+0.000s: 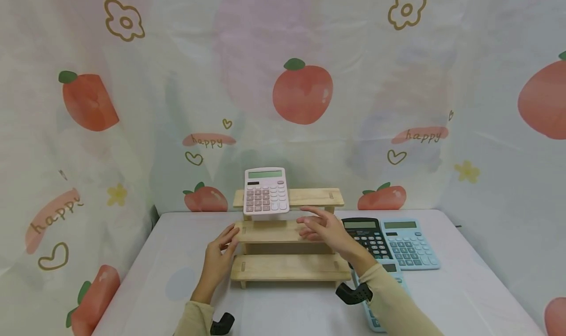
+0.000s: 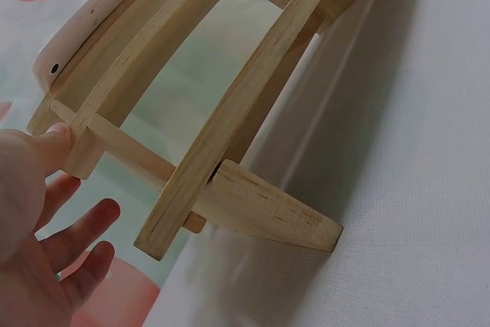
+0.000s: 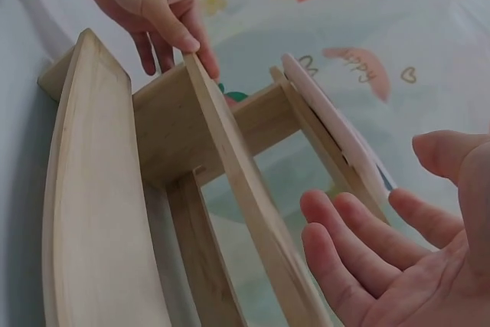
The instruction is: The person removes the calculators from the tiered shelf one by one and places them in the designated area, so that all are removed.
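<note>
The wooden rack (image 1: 289, 266) stands at the middle of the desk (image 1: 190, 247), three shelves rising like steps away from the person. On its top shelf (image 1: 315, 197), toward eleven o'clock from the rack's middle, sits the pink calculator (image 1: 266, 192), keys facing up, its lower edge reaching past the shelf's front

The step in hand looks to be settling or squaring the rack with that one calculator in place; if so, the next move calls for the left side to be held steady while the right hand either takes the other end or turns to another calculator

At nine o'clock the left hand (image 1: 218, 255) pinches the end of the middle shelf (image 1: 265, 232) between thumb and forefinger, its remaining fingers spread below. The right hand (image 1: 326, 231), toward two o'clock, is released: fingers parted and gently bent, holding nothing, seemingly just clear of the wood

Beyond it, at three o'clock, a black calculator (image 1: 369, 238) lies beside a light blue calculator (image 1: 413, 245); at four o'clock a second blue calculator (image 1: 390, 267) is partly hidden by the right forearm. Farthest out, from nine round through twelve to three, hangs a fruit-patterned backdrop (image 1: 345, 159)
</note>
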{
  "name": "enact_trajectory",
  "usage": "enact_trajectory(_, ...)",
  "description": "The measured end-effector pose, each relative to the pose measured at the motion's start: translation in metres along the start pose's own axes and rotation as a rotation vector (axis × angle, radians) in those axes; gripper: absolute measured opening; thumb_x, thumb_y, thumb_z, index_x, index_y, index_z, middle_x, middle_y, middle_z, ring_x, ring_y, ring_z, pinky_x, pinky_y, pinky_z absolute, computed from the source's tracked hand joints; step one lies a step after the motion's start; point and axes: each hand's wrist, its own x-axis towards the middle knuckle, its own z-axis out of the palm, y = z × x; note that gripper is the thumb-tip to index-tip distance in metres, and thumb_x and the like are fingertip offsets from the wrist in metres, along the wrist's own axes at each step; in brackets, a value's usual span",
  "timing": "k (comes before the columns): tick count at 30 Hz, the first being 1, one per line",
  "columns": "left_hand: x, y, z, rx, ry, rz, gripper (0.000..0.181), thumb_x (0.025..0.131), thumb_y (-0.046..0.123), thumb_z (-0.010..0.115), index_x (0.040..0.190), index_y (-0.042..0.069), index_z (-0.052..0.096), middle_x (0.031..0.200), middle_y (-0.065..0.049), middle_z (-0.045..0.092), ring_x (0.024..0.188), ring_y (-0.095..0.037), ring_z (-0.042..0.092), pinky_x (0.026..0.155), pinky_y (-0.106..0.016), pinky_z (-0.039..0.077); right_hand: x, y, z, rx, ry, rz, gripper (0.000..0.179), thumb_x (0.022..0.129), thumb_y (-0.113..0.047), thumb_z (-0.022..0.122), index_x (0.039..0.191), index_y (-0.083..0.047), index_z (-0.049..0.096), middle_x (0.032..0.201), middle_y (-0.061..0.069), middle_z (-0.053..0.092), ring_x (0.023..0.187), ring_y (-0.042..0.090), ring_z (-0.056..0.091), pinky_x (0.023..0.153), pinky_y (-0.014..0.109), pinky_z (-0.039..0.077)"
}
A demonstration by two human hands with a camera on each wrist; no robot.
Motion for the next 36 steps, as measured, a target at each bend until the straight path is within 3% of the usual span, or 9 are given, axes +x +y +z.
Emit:
enact_trajectory(8,-0.003,0.023,-0.002,0.015,0.007,-0.005,0.033,0.095,-0.002,0.063,0.127,-0.011,0.065,0.140,-0.027,0.059,0.130,-0.043,0.058,0.084,-0.025,0.053,0.016,-0.010,0.011,0.034,0.011,-0.006,0.052,0.107,-0.019,0.051,0.155,-0.005,0.036,0.136,0.031,0.061,0.104,0.037,0.073,0.088,0.043,0.060)
enact_trajectory(18,0.001,-0.004,-0.001,0.001,-0.017,0.005,0.035,0.098,0.011,0.064,0.130,0.000,0.067,0.144,-0.019,0.059,0.132,-0.036,0.058,0.085,-0.026,0.054,0.031,-0.012,0.026,0.089,0.026,0.014,0.057,0.106,-0.013,0.051,0.158,-0.010,0.030,0.134,0.031,0.062,0.098,0.034,0.075,0.086,0.042,0.061)
enact_trajectory(27,0.001,-0.006,0.000,0.006,0.008,0.048,0.033,0.098,0.009,0.065,0.129,-0.001,0.068,0.142,-0.020,0.061,0.130,-0.041,0.058,0.083,-0.021,0.054,0.042,-0.014,0.034,0.152,0.052,0.019,0.058,0.106,-0.009,0.049,0.160,-0.011,0.027,0.121,0.029,0.069,0.094,0.027,0.076,0.082,0.034,0.061)
enact_trajectory(36,0.001,-0.005,0.000,0.003,-0.006,0.038,0.034,0.096,0.006,0.066,0.129,-0.003,0.067,0.142,-0.022,0.061,0.130,-0.040,0.059,0.082,-0.024,0.054,0.044,-0.014,0.039,0.165,0.097,0.073,0.058,0.105,-0.006,0.049,0.159,-0.019,0.030,0.116,0.022,0.072,0.091,0.026,0.075,0.079,0.030,0.060)
